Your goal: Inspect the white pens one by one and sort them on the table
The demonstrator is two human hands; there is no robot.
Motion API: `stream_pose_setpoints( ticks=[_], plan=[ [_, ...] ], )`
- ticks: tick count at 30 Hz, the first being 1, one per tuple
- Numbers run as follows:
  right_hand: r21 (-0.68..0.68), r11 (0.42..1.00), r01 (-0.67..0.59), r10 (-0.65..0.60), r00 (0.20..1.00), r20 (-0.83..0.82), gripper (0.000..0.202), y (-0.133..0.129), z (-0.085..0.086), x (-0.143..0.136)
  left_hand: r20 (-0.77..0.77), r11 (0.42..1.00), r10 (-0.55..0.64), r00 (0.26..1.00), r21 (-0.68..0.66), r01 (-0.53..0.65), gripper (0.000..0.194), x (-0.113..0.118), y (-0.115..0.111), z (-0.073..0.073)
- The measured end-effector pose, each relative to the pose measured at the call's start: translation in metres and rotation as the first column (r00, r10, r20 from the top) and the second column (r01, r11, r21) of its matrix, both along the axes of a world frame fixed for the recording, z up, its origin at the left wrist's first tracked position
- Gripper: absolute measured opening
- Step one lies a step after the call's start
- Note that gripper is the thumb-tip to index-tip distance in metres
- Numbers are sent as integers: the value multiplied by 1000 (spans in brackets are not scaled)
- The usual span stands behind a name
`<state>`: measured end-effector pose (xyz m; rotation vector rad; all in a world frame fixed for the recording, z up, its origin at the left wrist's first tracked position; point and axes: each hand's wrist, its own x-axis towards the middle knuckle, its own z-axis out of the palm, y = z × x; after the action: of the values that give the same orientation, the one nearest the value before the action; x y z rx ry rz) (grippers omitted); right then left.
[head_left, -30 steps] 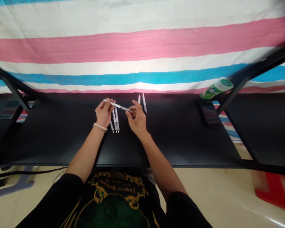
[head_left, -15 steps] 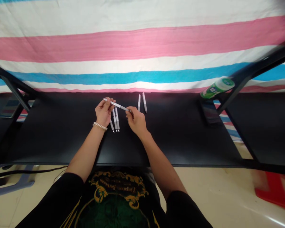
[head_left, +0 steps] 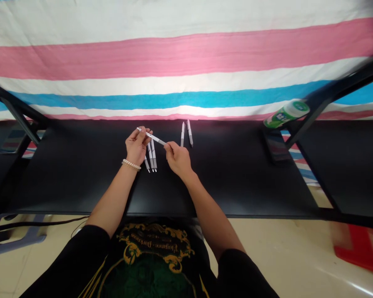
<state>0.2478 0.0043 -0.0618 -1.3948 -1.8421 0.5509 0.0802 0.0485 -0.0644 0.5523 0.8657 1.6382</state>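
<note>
A white pen [head_left: 157, 139] is held slanting above the table between both hands. My left hand [head_left: 137, 145] pinches its upper left end, and the fingers of my right hand [head_left: 178, 157] are closed round its lower right end, hiding the tip. Below the held pen, close to my left hand, three white pens [head_left: 153, 157] with grey grips lie side by side, their upper parts partly covered. Two more white pens [head_left: 190, 133] rest just beyond my right hand, the left one partly hidden by it.
The black table [head_left: 236, 178] has a striped cloth [head_left: 186, 58] along its far side. Toward the right a green and white canister [head_left: 286, 114] stands by a dark phone-like object [head_left: 276, 147]. Black metal struts [head_left: 326, 97] rise at both sides. A red stool [head_left: 359, 248] is at lower right.
My right fingers have closed further over the pen's lower right end, covering the tip that showed before. The left hand keeps its pinch, and the other pens have stayed put.
</note>
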Motion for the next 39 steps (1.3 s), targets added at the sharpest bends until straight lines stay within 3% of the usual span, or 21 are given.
stream_pose_setpoints(
  ticks=[7,10,12,20,39],
  plan=[
    [-38,990,-137,138,990,16,28,-2,1,-5,224,985,-169,960,56,160,12,-4,0,13],
    [-51,972,-229,229,973,-3,29,-2,2,-6,339,974,-213,916,-3,227,35,-15,-2,19],
    [-53,977,-209,208,978,-24,30,-2,3,-5,369,971,-210,905,-28,237,44,-23,-2,19],
    [-40,997,-60,56,993,-109,33,1,3,0,416,985,-151,897,-11,171,46,-37,2,9],
    [-18,998,-52,51,998,-46,29,0,3,-1,400,988,-141,906,-3,155,41,-36,-1,10]
  ],
)
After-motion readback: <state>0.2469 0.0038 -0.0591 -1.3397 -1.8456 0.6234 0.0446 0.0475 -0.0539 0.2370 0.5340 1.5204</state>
